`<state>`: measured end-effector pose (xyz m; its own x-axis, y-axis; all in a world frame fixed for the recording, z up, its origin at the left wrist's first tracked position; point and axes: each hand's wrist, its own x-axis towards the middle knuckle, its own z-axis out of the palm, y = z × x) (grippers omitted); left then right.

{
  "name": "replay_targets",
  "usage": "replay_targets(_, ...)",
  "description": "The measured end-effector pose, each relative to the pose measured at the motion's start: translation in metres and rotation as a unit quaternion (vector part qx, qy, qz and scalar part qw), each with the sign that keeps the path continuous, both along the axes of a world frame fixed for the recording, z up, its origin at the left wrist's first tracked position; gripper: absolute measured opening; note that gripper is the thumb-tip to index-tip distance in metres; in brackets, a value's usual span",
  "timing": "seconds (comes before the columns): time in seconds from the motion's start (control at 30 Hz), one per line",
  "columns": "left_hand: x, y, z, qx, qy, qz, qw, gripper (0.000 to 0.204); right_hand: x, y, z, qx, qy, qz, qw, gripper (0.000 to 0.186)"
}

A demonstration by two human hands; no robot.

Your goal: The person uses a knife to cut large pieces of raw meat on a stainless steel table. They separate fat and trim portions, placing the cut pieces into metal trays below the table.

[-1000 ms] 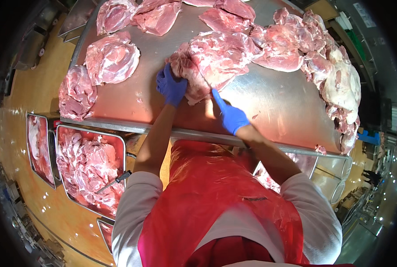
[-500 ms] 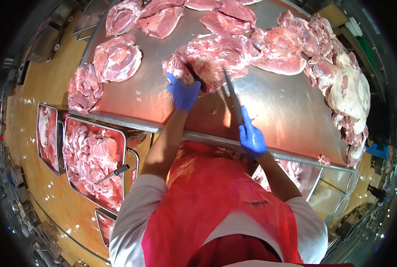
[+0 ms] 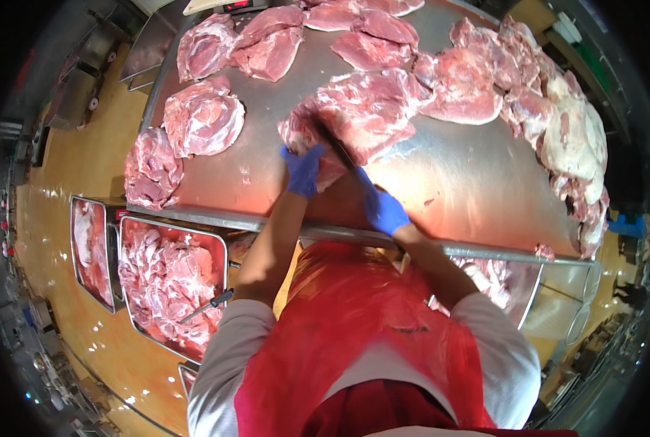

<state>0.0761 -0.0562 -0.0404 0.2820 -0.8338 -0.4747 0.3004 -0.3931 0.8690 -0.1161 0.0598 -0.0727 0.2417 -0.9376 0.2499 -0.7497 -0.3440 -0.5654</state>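
A large piece of raw meat (image 3: pixel 376 109) lies before me on the metal table (image 3: pixel 478 182). My left hand (image 3: pixel 303 171), in a blue glove, is closed on the near left edge of this piece. In my right hand (image 3: pixel 384 209), also gloved in blue, is a long-bladed knife (image 3: pixel 338 148). Its dark blade slants up and left against the meat, between the left flap and the larger part. The blade's tip is blurred and hard to make out, and my fingers cover the handle.
More meat cuts (image 3: pixel 205 116) lie along the table's left and far sides. A heap of meat with pale fat (image 3: pixel 569 146) fills the right end. Left of me, a metal bin (image 3: pixel 226 251) holds meat pieces and a dark-handled tool (image 3: pixel 221 298). A wire basket (image 3: pixel 558 295) sits at lower right.
My right hand has moved left and toward the meat, bringing the knife blade onto it. The left flap has been pulled slightly nearer to me by my left hand. The whole view has shifted a little.
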Motion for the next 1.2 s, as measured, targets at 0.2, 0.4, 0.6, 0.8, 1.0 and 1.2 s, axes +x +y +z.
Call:
replay_targets(0.2, 0.036, 0.011, 0.013, 0.022, 0.181, -0.057, 0.982, 0.059, 0.086, -0.093, 0.024, 0.175, -0.061, 0.12, 0.975, 0.037)
replay_targets(0.4, 0.036, 0.023, 0.145, -0.096, 0.189, -0.19, 0.958, 0.032, 0.11, -0.171, 0.036, 0.213, -0.096, 0.07, 0.97, 0.032)
replay_targets(0.6, -0.057, 0.023, 0.159, -0.306, 0.045, -0.556, 0.771, 0.081, 0.086, -0.079, 0.044, 0.265, -0.235, 0.022, 0.935, 0.027)
replay_targets(0.8, -0.243, 0.088, 0.176, -0.422, -0.066, -0.76, 0.489, 0.083, -0.011, 0.014, 0.061, 0.273, -0.421, -0.186, 0.845, 0.023)
replay_targets(1.0, -0.148, -0.11, 0.062, -0.33, -0.608, -0.475, 0.545, 0.064, -0.132, 0.045, 0.045, 0.256, -0.45, -0.284, 0.807, 0.022)
replay_targets(1.2, -0.083, -0.068, 0.041, -0.305, -0.698, -0.345, 0.548, 0.063, -0.216, 0.063, 0.033, 0.519, -0.326, -0.186, 0.768, 0.04)
